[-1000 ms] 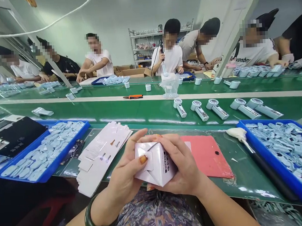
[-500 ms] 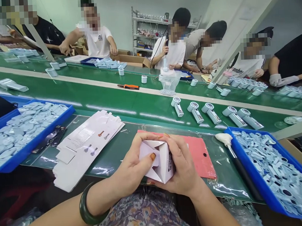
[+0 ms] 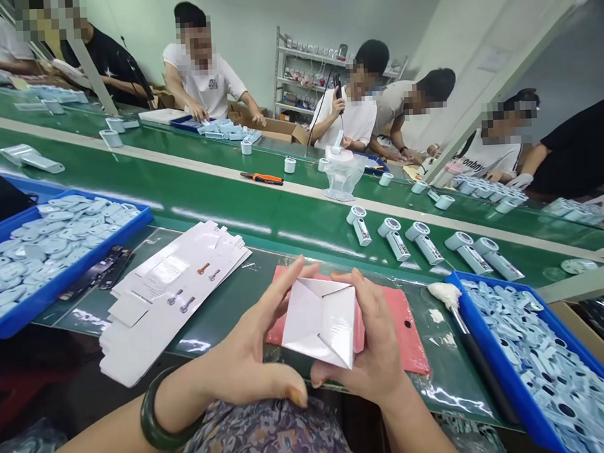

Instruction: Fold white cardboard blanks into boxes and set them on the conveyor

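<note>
A small white cardboard box (image 3: 313,319) is held in front of me, its end of folded, interlocked flaps turned up toward me. My right hand (image 3: 374,337) grips it from the right, thumb at the near corner and fingers at the far one. My left hand (image 3: 252,349), with a dark green bangle on its wrist, is spread wide at the box's left side. Its index fingertip is by the far edge; whether it touches cannot be told. Under the box lies a red plastic sleeve (image 3: 399,322). Flat printed box blanks (image 3: 169,286) are stacked to the left.
Blue trays of light-blue parts stand at left (image 3: 144,217) and right (image 3: 459,280). A black-handled brush (image 3: 471,332) lies beside the right tray. Handheld fan bodies (image 3: 395,239) and orange-handled pliers (image 3: 264,179) rest on the green conveyor (image 3: 205,190). Several co-workers sit across it.
My left hand has let go of the box and spread its fingers, the thumb coming off the flaps. The flaps now lie folded in. My right hand still holds the box.
</note>
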`<state>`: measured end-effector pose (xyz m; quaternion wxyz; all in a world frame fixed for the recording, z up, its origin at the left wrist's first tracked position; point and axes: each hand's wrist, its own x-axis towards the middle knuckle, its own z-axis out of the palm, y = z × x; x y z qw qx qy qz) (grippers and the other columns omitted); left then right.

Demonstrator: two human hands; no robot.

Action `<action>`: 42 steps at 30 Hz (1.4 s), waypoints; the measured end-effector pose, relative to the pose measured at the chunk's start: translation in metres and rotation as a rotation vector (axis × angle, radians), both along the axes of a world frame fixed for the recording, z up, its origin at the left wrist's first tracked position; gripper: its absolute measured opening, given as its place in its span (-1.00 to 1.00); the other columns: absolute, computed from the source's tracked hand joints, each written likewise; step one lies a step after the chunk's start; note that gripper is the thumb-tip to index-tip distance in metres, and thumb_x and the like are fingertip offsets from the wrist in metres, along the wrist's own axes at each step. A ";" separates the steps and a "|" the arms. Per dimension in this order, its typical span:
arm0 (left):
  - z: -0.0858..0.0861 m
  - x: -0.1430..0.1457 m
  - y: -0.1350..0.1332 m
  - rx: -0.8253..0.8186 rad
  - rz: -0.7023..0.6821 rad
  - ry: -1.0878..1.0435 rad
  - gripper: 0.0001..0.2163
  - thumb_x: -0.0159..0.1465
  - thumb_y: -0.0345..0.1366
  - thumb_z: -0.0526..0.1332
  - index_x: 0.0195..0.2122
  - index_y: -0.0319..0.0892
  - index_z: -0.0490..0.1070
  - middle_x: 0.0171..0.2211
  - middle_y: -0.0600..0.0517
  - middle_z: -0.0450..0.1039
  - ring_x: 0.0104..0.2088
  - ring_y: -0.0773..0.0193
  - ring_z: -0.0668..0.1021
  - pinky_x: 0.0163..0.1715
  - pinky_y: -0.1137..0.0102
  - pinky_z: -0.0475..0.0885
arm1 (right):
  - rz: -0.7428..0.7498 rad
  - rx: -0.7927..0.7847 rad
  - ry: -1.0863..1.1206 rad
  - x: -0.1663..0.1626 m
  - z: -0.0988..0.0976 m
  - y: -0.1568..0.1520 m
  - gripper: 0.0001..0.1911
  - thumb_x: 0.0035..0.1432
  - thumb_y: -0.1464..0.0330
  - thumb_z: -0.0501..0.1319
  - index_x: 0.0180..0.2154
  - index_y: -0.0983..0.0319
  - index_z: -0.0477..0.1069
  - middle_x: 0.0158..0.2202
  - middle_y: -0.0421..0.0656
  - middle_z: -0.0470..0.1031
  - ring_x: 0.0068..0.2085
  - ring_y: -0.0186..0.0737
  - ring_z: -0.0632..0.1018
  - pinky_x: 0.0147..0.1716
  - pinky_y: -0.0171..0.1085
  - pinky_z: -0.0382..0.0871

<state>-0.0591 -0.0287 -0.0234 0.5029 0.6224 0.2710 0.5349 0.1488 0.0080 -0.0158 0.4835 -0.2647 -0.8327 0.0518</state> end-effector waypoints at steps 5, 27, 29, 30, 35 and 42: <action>-0.011 -0.004 0.021 -0.031 0.499 -0.049 -0.22 0.02 -0.27 0.60 0.28 0.12 0.41 0.23 -0.04 0.47 0.13 0.05 0.56 0.13 0.25 0.53 | -0.065 -0.057 0.173 -0.006 -0.013 -0.011 -0.32 0.37 -0.06 0.21 0.35 0.13 0.28 0.19 0.09 0.39 0.18 0.13 0.48 0.13 0.10 0.45; -0.059 -0.148 0.007 -0.056 0.927 1.451 -0.35 0.27 0.04 0.26 0.29 -0.25 0.42 0.36 -0.37 0.28 0.41 -0.52 0.19 0.25 -0.37 0.25 | -0.566 -0.780 0.517 -0.051 -0.045 0.253 -0.26 -0.11 0.29 0.46 0.12 0.29 0.32 0.23 0.19 0.35 0.31 0.26 0.34 0.37 0.16 0.09; -0.060 -0.158 0.004 -0.127 0.849 1.500 -0.40 0.33 0.02 0.21 0.33 -0.14 0.39 0.38 -0.32 0.27 0.38 -0.46 0.28 0.21 -0.32 0.34 | -0.553 -0.804 0.507 -0.047 -0.050 0.254 -0.23 -0.10 0.26 0.48 0.13 0.31 0.31 0.24 0.22 0.32 0.32 0.26 0.32 0.36 0.11 0.12; -0.059 -0.161 0.002 -0.121 0.834 1.474 -0.44 0.36 0.02 0.18 0.33 -0.09 0.39 0.38 -0.28 0.28 0.36 -0.41 0.32 0.22 -0.29 0.36 | -0.549 -0.810 0.509 -0.045 -0.052 0.251 -0.18 -0.10 0.23 0.49 0.16 0.33 0.28 0.27 0.25 0.28 0.35 0.27 0.29 0.35 0.06 0.14; -0.056 -0.158 -0.012 0.109 0.871 1.203 -0.48 0.41 -0.09 0.19 0.39 0.09 0.27 0.36 -0.11 0.34 0.34 -0.18 0.40 0.29 -0.09 0.38 | -0.480 -0.948 0.541 -0.051 -0.051 0.204 -0.22 0.13 0.11 0.37 0.22 0.42 0.22 0.27 0.34 0.27 0.21 0.16 0.48 0.02 -0.10 0.50; -0.065 -0.117 -0.044 0.407 0.794 1.116 -0.26 0.30 -0.39 0.32 0.45 0.23 0.11 0.36 -0.05 0.34 0.34 -0.16 0.40 0.39 -0.08 0.26 | 0.339 -1.593 0.433 -0.119 -0.052 0.093 -0.48 0.17 0.27 0.33 0.14 0.25 0.38 -0.23 -0.12 0.63 -0.30 -0.23 0.67 -0.28 -0.24 0.63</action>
